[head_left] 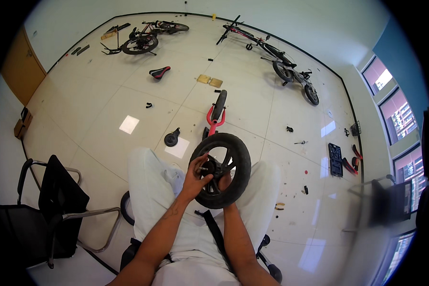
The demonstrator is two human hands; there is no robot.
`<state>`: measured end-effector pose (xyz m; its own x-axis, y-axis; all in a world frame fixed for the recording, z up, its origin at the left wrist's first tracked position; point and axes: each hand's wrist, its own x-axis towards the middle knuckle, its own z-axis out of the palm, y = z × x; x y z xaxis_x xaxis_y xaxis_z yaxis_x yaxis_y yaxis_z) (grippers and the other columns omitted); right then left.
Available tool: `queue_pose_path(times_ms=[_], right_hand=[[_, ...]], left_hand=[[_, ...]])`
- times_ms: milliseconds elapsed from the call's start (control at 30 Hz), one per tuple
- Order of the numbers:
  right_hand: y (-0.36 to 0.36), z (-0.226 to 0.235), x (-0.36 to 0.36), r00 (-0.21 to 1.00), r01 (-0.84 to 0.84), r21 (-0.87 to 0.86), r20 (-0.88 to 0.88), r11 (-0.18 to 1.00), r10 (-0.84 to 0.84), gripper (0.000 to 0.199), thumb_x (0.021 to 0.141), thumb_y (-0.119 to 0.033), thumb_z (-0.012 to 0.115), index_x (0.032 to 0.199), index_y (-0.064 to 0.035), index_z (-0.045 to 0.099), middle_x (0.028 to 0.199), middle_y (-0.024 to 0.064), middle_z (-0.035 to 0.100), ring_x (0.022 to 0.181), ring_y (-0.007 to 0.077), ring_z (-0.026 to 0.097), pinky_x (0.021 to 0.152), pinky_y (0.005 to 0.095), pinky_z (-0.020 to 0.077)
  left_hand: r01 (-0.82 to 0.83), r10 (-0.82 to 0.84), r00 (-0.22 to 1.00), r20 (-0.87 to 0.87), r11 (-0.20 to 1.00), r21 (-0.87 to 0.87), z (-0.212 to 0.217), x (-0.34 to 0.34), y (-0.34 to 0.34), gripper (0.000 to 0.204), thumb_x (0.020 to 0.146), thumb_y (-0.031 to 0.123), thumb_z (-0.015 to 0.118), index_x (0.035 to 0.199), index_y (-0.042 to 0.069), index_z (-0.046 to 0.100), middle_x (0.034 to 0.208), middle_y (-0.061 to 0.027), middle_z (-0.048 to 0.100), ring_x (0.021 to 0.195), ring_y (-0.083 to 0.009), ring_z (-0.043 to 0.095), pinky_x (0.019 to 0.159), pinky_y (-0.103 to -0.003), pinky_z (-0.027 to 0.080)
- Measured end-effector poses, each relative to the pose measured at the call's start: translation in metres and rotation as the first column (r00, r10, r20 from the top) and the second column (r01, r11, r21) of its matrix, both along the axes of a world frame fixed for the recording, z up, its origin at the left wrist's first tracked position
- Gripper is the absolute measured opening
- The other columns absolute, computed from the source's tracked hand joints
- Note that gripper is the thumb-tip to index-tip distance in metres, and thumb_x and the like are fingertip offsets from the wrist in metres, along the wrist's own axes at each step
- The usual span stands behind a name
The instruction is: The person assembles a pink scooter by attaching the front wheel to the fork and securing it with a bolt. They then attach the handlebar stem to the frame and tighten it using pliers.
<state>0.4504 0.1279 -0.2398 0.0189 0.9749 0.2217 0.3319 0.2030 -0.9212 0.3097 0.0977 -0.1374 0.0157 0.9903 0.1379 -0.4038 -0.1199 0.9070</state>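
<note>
A small black spoked wheel [241,164] with a thick tyre is held up over my lap, tilted toward me. My left hand [193,180] is closed at its left side, fingers and thumb around the hub [213,168] and its axle end. Partly hidden behind the tyre, my right hand [225,182] supports the wheel from the right; its fingers show only in part between the spokes. Just beyond the wheel stands a pink-red fork [216,119] with another black wheel [219,104], its lower parts covered by the wheel I hold.
On the tiled floor lie a black round part [171,138], a red-and-black saddle [159,73], pliers [280,207] and an open tool case [335,159]. Bicycles [140,44] lie farther off, left and right. A black chair [57,205] stands close at my left.
</note>
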Motion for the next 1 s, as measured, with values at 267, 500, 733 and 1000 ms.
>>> queue_pose_path(times_ms=[267, 500, 733, 1000], right_hand=[[-0.012, 0.034, -0.001, 0.93, -0.076, -0.062, -0.364, 0.995, 0.049, 0.02, 0.087, -0.016, 0.054, 0.097, 0.0016, 0.058, 0.084, 0.0126, 0.064, 0.076, 0.0201, 0.059, 0.07, 0.0337, 0.047], [-0.012, 0.077, -0.008, 0.962, -0.086, -0.092, -0.267, 0.992, 0.058, 0.022, 0.083, -0.013, 0.058, 0.101, 0.0012, 0.058, 0.087, 0.0098, 0.065, 0.077, 0.0158, 0.06, 0.069, 0.0294, 0.0482], [-0.012, 0.061, 0.003, 0.946, -0.161, 0.063, -0.276, 0.985, 0.172, 0.028, 0.087, -0.012, 0.056, 0.112, 0.0012, 0.053, 0.099, 0.0057, 0.061, 0.088, 0.0125, 0.056, 0.073, 0.0272, 0.0476], [-0.012, 0.033, -0.01, 0.915, -0.105, -0.019, -0.393, 0.994, 0.089, 0.03, 0.092, -0.017, 0.051, 0.117, -0.0012, 0.047, 0.104, 0.0106, 0.058, 0.095, 0.0196, 0.054, 0.079, 0.0315, 0.0461]], left_hand=[[-0.116, 0.075, 0.989, -0.126, 0.926, -0.36, -0.005, -0.008, 0.003, 0.053, 0.079, 0.011, 0.072, 0.126, 0.002, 0.05, 0.12, -0.0079, 0.051, 0.109, -0.0171, 0.049, 0.095, -0.029, 0.04], [0.003, 0.037, 0.995, 0.094, 0.921, -0.39, -0.035, -0.013, 0.011, 0.054, 0.077, 0.01, 0.073, 0.125, 0.003, 0.05, 0.115, -0.0073, 0.053, 0.105, -0.0169, 0.05, 0.093, -0.03, 0.041], [0.051, 0.002, 0.987, 0.16, 0.944, -0.327, -0.021, -0.008, 0.009, 0.057, 0.074, 0.005, 0.074, 0.125, 0.003, 0.049, 0.11, -0.0045, 0.052, 0.103, -0.0172, 0.052, 0.09, -0.029, 0.042], [-0.074, 0.062, 0.997, -0.048, 0.946, -0.315, -0.018, -0.001, 0.007, 0.046, 0.083, 0.012, 0.068, 0.125, 0.004, 0.051, 0.107, -0.0025, 0.055, 0.094, -0.0125, 0.055, 0.082, -0.024, 0.045]])
